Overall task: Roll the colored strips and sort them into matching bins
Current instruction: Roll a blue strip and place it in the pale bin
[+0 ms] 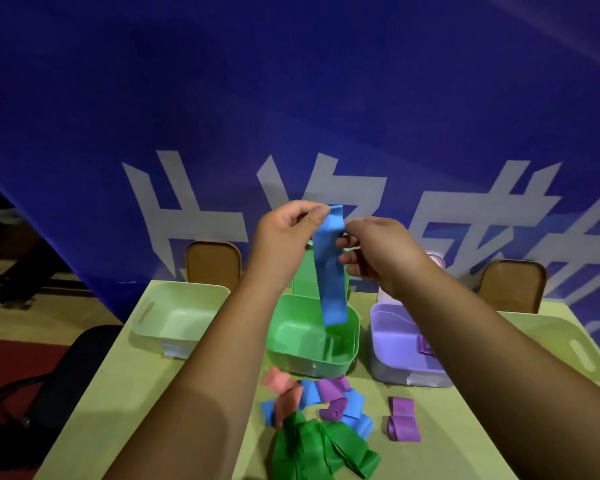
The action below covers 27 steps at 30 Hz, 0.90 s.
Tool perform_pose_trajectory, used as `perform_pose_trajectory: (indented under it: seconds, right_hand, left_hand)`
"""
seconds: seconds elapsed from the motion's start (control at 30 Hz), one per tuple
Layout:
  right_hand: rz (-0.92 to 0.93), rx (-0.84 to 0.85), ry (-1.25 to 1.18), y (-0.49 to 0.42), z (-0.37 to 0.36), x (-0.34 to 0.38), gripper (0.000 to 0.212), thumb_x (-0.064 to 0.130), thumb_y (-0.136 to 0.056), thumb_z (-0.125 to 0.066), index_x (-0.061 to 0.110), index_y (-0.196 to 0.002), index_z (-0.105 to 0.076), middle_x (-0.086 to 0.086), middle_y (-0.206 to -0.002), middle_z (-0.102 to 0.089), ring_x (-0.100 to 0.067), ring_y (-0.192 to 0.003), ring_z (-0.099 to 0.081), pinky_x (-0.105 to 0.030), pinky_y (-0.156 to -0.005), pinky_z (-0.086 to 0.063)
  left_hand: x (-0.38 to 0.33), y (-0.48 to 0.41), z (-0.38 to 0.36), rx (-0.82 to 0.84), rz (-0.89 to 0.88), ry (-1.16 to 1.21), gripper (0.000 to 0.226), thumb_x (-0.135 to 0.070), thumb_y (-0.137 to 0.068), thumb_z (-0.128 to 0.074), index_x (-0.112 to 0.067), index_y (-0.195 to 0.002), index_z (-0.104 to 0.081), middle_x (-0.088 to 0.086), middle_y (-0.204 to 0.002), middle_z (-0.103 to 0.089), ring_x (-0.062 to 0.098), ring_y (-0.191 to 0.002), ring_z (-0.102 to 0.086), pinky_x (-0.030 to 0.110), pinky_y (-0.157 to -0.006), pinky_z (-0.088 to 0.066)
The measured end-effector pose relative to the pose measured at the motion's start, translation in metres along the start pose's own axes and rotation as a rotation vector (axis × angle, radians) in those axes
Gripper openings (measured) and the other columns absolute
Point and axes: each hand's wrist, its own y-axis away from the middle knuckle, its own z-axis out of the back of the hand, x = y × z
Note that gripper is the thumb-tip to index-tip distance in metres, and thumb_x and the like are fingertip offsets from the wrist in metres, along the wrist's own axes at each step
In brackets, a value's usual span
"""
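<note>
Green strips (323, 452) lie loose in a heap at the near edge of the yellow-green table (125, 393), with pink strips (281, 384), blue ones (309, 394) and purple ones (331, 386) tangled just beyond them, and one purple strip (402, 419) apart to the right. Only a small purple roll (335, 410) in the heap looks curled.

Above the bins, both hands are raised. The left hand (288, 230) pinches the top end of a blue strip (331, 271) between thumb and fingers, and the right hand (385, 251) has its fingers curled onto the strip's right edge, apparently pinching it too. The strip hangs straight, not yet rolled, its lower end over the green bin (309, 367).

Judging by this, the job is barely begun. One purple roll (425, 346) sits in the purple bin (388, 327), while the pale green bin (174, 320) at left shows nothing inside, and the one at far right (575, 344) is partly hidden. Nearly every strip awaits rolling and sorting.
</note>
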Motion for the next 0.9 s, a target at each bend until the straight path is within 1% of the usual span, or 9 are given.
perform_pose_trajectory:
  seconds: [0.1,0.2,0.3,0.37,0.47,0.53,0.67,0.8,0.9]
  right_hand:
    - [0.115,-0.055,0.175,0.005,0.006,0.005,0.018,0.023,-0.109,-0.055,0.016,-0.106,-0.071,-0.006,-0.089,-0.073,-0.017,-0.062,-0.068,-0.037,-0.061,-0.059]
    - [0.315,-0.115,0.395,0.006,0.005,0.007,0.012,0.026,-0.103,-0.058,0.027,-0.103,-0.071,0.005,-0.089,-0.077,-0.013,-0.076,-0.075,-0.044,-0.077,-0.065]
    - [0.46,-0.169,0.576,0.005,0.002,0.009,0.008,0.035,-0.099,-0.069,0.028,-0.101,-0.07,0.01,-0.084,-0.071,-0.008,-0.079,-0.067,-0.03,-0.071,-0.054]
    - [0.485,-0.198,0.563,0.004,0.001,0.01,0.012,0.039,-0.099,-0.072,0.028,-0.101,-0.071,0.011,-0.085,-0.069,-0.007,-0.078,-0.064,-0.027,-0.068,-0.05]
    - [0.46,-0.175,0.423,0.001,0.0,0.014,0.011,0.038,-0.098,-0.074,0.027,-0.099,-0.075,0.006,-0.087,-0.076,-0.017,-0.085,-0.074,-0.046,-0.08,-0.063]
    - [0.421,-0.14,0.336,0.001,0.0,0.016,0.01,0.034,-0.1,-0.074,0.026,-0.104,-0.078,0.003,-0.091,-0.079,-0.021,-0.088,-0.077,-0.051,-0.084,-0.065]
    - [0.385,-0.091,0.27,0.006,-0.003,0.017,0.018,0.035,-0.105,-0.069,0.024,-0.114,-0.08,0.003,-0.096,-0.08,-0.017,-0.089,-0.078,-0.046,-0.083,-0.067]
    - [0.342,-0.074,0.22,0.009,-0.008,0.017,0.019,0.037,-0.106,-0.066,0.027,-0.105,-0.081,0.0,-0.096,-0.081,-0.024,-0.095,-0.078,-0.044,-0.083,-0.068]
    - [0.325,-0.075,0.174,0.01,-0.011,0.018,0.017,0.035,-0.106,-0.066,0.029,-0.101,-0.081,0.0,-0.097,-0.081,-0.026,-0.098,-0.077,-0.04,-0.08,-0.068]
  left_hand:
    - [-0.008,-0.008,-0.003,-0.054,0.065,0.034,0.022,-0.044,-0.097,-0.077,-0.024,-0.092,-0.083,0.014,-0.087,-0.077,0.019,-0.077,-0.065,0.043,-0.075,-0.058]
    - [-0.016,-0.013,-0.007,-0.055,0.153,0.087,0.023,-0.041,-0.098,-0.078,-0.018,-0.094,-0.083,0.018,-0.087,-0.079,0.023,-0.075,-0.068,0.04,-0.072,-0.06]
    - [-0.024,-0.013,-0.009,-0.045,0.189,0.107,0.027,-0.042,-0.099,-0.076,-0.016,-0.099,-0.083,0.013,-0.086,-0.081,0.022,-0.074,-0.073,0.037,-0.07,-0.061]
    - [-0.028,-0.012,-0.007,-0.046,0.194,0.122,0.032,-0.046,-0.1,-0.075,-0.015,-0.101,-0.084,0.015,-0.089,-0.081,0.022,-0.074,-0.073,0.036,-0.07,-0.062]
    - [-0.034,-0.01,-0.006,-0.035,0.205,0.165,0.039,-0.05,-0.104,-0.068,-0.014,-0.101,-0.082,0.013,-0.089,-0.082,0.025,-0.074,-0.076,0.038,-0.076,-0.064]
    - [-0.037,-0.008,-0.005,-0.047,0.212,0.198,0.045,-0.051,-0.108,-0.061,-0.011,-0.103,-0.08,0.013,-0.092,-0.082,0.028,-0.083,-0.08,0.041,-0.082,-0.066]
    - [-0.039,-0.003,-0.001,-0.005,0.209,0.243,0.043,-0.048,-0.11,-0.057,-0.013,-0.113,-0.081,0.012,-0.099,-0.083,0.027,-0.094,-0.082,0.035,-0.081,-0.064]
    - [-0.038,0.0,0.005,0.051,0.139,0.294,0.023,-0.027,-0.105,-0.072,-0.009,-0.117,-0.079,0.013,-0.106,-0.082,0.029,-0.101,-0.081,0.032,-0.083,-0.064]
    - [-0.034,-0.001,0.008,0.069,0.107,0.291,0.021,-0.015,-0.1,-0.077,-0.011,-0.12,-0.079,0.012,-0.108,-0.083,0.025,-0.099,-0.081,0.029,-0.082,-0.062]
